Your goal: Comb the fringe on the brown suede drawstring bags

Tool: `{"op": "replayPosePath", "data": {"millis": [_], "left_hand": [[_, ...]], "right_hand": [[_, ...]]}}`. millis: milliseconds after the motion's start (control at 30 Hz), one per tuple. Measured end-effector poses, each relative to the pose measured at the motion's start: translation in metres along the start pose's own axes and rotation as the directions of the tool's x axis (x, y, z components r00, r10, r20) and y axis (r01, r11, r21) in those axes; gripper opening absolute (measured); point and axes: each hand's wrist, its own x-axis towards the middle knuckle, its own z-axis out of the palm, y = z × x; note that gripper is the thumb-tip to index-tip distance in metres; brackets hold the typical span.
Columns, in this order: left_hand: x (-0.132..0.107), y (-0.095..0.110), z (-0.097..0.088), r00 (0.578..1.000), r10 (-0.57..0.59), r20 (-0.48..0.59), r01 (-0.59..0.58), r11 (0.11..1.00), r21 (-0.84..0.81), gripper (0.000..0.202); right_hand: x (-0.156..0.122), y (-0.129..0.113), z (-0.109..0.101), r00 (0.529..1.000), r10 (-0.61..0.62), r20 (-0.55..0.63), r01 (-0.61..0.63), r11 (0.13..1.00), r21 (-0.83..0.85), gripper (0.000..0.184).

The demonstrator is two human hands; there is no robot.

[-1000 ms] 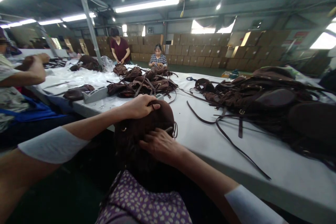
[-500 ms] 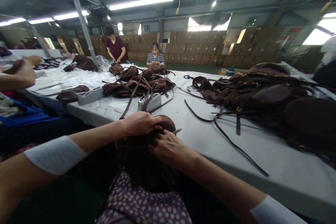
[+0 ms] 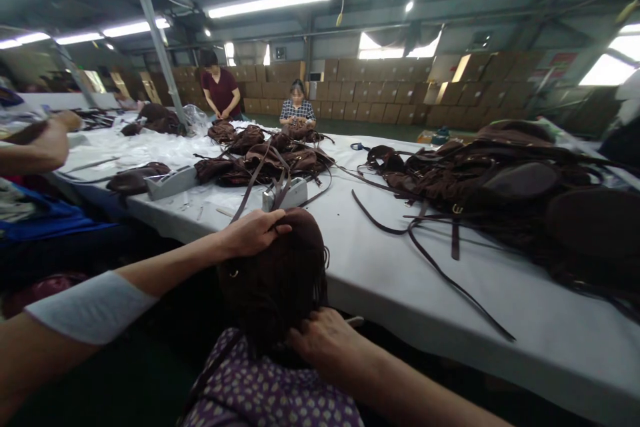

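Right hand [image 3: 325,340] dropped low; left hand [image 3: 260,230] gripped the brown bag [image 3: 287,273] up top.
We saw the right shift from the bag's upper part to its lower end, fingers curled; what they held we could not tell, though a pale tip [image 3: 356,321] jutted alongside. We judged that attention had passed to that end. The bag stood over the patterned apron [image 3: 290,390], before the white surface [image 3: 380,273]. Beyond, we noted a grey box [image 3: 293,195], then a maroon-topped co-worker [image 3: 221,92].
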Motion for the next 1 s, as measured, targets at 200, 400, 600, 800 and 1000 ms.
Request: {"op": "replayPosePath", "data": {"millis": [200, 400, 600, 800, 1000], "left_hand": [[0.003, -0.024, 0.012, 0.970, -0.186, -0.159, 0.187, 0.982, -0.009, 0.038], [-0.002, -0.028, 0.024, 0.944, -0.284, -0.170, 0.298, 0.952, 0.062, 0.040], [-0.017, 0.006, 0.015, 0.968, -0.228, -0.103, 0.238, 0.966, 0.103, 0.041], [-0.022, 0.012, 0.011, 0.952, -0.283, -0.119, 0.292, 0.954, 0.073, 0.042], [-0.024, -0.023, 0.027, 0.881, -0.457, -0.122, 0.432, 0.882, -0.186, 0.036]], "right_hand": [[-0.023, -0.014, 0.020, 0.998, 0.036, -0.053, -0.031, 0.996, 0.086, 0.028], [-0.043, -0.017, 0.005, 0.967, 0.054, -0.249, -0.027, 0.994, 0.109, 0.035], [-0.047, 0.026, -0.018, 0.598, 0.202, -0.775, -0.377, 0.925, -0.050, 0.036], [-0.054, 0.026, -0.008, 0.600, 0.072, -0.797, -0.223, 0.972, -0.079, 0.030], [-0.087, -0.006, -0.011, 0.220, 0.520, -0.825, -0.142, 0.854, 0.500, 0.021]]}}
